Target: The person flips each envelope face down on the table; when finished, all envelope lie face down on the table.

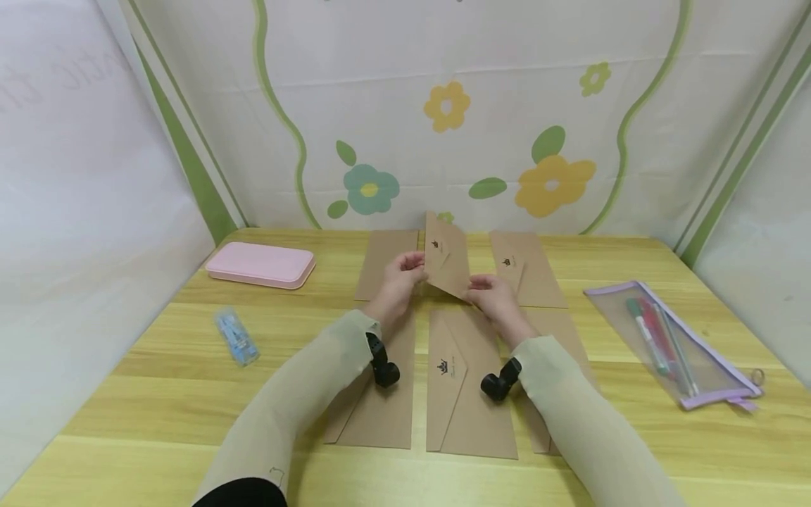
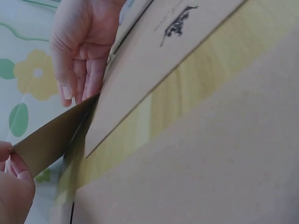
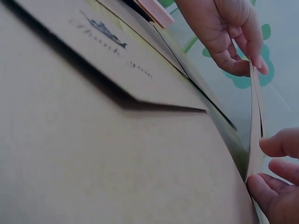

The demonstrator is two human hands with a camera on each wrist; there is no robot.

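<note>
Near the back edge of the surface (image 1: 152,408), raised on a slant, it's a brown envelope (image 1: 456,271), printed side toward the head camera! Left hand (image 1: 399,282) pinches its left edge; right hand (image 1: 495,299) takes the lower right corner, thumb on one side, fingers on the other, both grips narrow on the paper. Light, by the look of it, and springy: stiff enough to stand up from its edges, soft enough to bow, and the right wrist view shows a gap between its layers! Probably not slippery, but a hard squeeze could crease it; a flat pinch at edges and corners looks best. Around it lie other envelopes (image 1: 481,401). Farther out, a pink case (image 1: 261,265) and blue packet (image 1: 237,338) sit left, a mesh pouch (image 1: 706,373) of pens (image 1: 648,334) right.
</note>
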